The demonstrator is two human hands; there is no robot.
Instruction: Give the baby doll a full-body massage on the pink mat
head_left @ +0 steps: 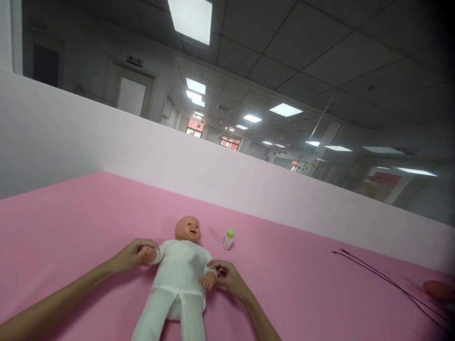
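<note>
A baby doll (181, 267) with a white cloth body lies on its back on a pink surface (88, 213), its head toward the wall. My left hand (134, 253) is closed round the doll's arm at the left, by its small bare hand. On the other side, my right hand (227, 277) has its fingers curled on the doll's other arm near the wrist. A small white bottle with a green cap (228, 239) stands to the right of the doll's head.
Two thin black cords (377, 272) lie at the right, beside an orange-brown round object (438, 290) near the edge of view. A low white wall (213, 175) runs behind the surface, with glass above it.
</note>
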